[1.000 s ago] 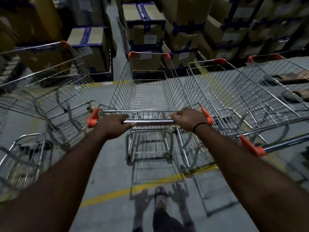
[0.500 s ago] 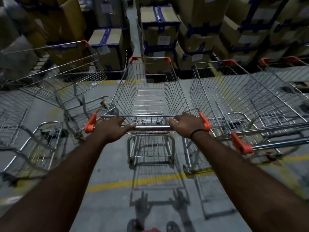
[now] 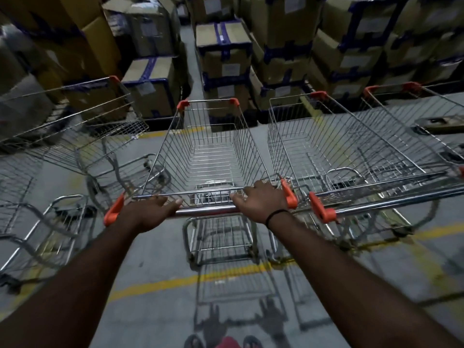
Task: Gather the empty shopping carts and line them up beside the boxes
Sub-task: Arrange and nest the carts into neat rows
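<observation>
As left hand (image 3: 148, 213) and right hand (image 3: 261, 200) curl fingers (image 3: 247, 192) round its handle (image 3: 208, 210), empty wire cart (image 3: 213, 156), orange corners (image 3: 183, 104)

The left cart (image 3: 75, 136) is smeared by blur and runs off the left edge. The far right cart (image 3: 426, 116) is cut by the right edge, and a dark flat thing (image 3: 442, 123) inside it is too unclear to name. Labels on the boxes (image 3: 226, 54) are too small to read. The left hand (image 3: 148, 213) and right hand (image 3: 261, 200) cover parts of the handle (image 3: 206, 209) of the middle cart (image 3: 208, 156), palms hidden. Only the toes of the feet (image 3: 192, 342) show at the bottom edge.
</observation>
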A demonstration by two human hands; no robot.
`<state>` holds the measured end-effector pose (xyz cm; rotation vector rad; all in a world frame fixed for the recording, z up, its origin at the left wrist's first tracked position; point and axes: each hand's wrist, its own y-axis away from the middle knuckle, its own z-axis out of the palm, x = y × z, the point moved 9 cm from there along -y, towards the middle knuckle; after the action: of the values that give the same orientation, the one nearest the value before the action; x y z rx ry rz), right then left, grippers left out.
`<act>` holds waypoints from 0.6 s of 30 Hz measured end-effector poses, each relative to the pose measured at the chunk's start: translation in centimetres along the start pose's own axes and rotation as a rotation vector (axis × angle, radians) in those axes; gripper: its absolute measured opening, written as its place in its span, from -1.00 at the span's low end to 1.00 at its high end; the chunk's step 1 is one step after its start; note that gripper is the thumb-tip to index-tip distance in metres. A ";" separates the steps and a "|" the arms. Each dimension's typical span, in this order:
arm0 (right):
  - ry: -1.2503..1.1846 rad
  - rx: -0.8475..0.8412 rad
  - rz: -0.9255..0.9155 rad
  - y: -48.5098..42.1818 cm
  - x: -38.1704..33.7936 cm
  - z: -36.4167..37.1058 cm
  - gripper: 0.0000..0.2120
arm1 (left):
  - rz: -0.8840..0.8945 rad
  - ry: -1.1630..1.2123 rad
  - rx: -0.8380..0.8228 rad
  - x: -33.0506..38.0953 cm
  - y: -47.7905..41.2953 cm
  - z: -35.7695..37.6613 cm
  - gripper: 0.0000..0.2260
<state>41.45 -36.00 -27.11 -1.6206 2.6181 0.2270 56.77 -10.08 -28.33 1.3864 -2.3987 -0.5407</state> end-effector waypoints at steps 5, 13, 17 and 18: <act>0.016 0.005 -0.031 0.8 0.2 0.1 -0.26 | 0.005 -0.005 0.005 0.4 0.9 0.7 0.24; 0.014 0.003 -0.032 2.0 0.7 0.0 -0.13 | -0.003 -0.033 0.029 0.3 1.8 1.9 0.23; 0.005 0.010 -0.034 2.5 0.9 0.1 -0.12 | -0.017 -0.031 0.054 0.7 3.0 2.0 0.23; 0.000 0.012 -0.038 2.7 0.8 0.1 -0.12 | -0.025 -0.021 0.055 0.6 3.2 2.0 0.23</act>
<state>38.66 -35.53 -27.07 -1.6650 2.5809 0.2087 53.16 -8.85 -28.58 1.4416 -2.4336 -0.5021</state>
